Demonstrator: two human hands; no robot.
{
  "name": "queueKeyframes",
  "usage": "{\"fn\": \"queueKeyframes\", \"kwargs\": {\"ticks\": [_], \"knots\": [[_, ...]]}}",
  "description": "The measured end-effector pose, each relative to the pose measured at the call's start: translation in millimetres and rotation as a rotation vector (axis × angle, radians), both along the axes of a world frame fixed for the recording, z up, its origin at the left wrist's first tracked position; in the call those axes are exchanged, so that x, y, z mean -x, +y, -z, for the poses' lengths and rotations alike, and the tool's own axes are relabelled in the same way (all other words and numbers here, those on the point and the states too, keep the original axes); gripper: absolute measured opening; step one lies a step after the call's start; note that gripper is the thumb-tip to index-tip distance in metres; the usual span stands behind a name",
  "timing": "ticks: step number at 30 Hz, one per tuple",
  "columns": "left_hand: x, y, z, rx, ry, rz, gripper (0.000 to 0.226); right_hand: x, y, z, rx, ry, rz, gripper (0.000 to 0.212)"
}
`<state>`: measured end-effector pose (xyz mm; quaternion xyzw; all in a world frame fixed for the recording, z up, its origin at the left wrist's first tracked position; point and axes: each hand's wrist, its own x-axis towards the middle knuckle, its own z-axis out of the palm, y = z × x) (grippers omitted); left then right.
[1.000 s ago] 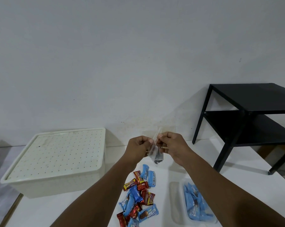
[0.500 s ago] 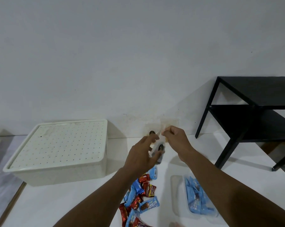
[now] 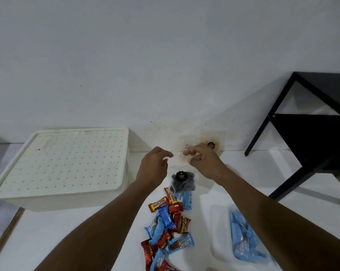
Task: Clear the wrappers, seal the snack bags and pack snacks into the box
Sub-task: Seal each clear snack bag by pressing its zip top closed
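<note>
A small clear snack bag point(image 3: 182, 181) with dark pieces and a round black label hangs low between my hands, over the white table point(image 3: 67, 241). My right hand point(image 3: 201, 160) pinches the bag's clear top edge. My left hand point(image 3: 155, 165) is just left of that edge with its fingers loosely curled; whether it grips the plastic is unclear. A pile of red and blue wrapped snacks point(image 3: 165, 223) lies below the bag. The white box point(image 3: 63, 163), with its perforated lid on, stands at the left.
A clear bag of blue wrapped snacks point(image 3: 243, 241) lies at the lower right. Another clear bag with a dark label point(image 3: 210, 145) leans against the stained wall behind my right hand. A black side table point(image 3: 311, 133) stands at the right. The table's left edge point(image 3: 7, 229) is close.
The camera has tilted down and closer. My hands have spread slightly apart at the bag's top, and the bag's dark contents now hang lower beneath them.
</note>
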<state>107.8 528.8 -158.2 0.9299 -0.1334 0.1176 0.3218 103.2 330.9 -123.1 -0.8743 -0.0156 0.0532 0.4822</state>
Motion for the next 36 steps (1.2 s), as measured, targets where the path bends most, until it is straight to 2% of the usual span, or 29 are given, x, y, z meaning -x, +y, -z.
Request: {"fn": "queueKeyframes", "kwargs": {"ticks": [10, 15, 19, 23, 26, 28, 31, 36], "knots": [[-103, 9, 44, 0.183, 0.245, -0.162, 0.030, -104, -3, 52, -0.011, 0.073, 0.044, 0.039], [-136, 6, 74, 0.213, 0.329, -0.161, 0.034, -143, 6, 73, -0.015, 0.081, 0.041, 0.036], [-152, 10, 90, 0.382, 0.537, -0.173, 0.029, -165, 9, 86, -0.043, 0.092, 0.026, 0.038], [-157, 14, 103, 0.466, 0.591, -0.239, 0.029, -177, 4, 101, -0.044, 0.103, 0.043, 0.031], [-155, 15, 105, 0.412, 0.624, -0.246, 0.046, -175, 1, 106, 0.005, 0.112, 0.019, 0.032], [-150, 14, 102, 0.369, 0.652, -0.228, 0.056, -170, 2, 104, 0.050, 0.048, 0.050, 0.033], [-139, 12, 94, 0.314, 0.654, -0.207, 0.056, -158, 4, 93, 0.055, -0.014, 0.129, 0.030], [-95, 2, 71, 0.217, 0.669, -0.138, 0.051, -110, -2, 75, -0.019, 0.108, 0.147, 0.026]]}}
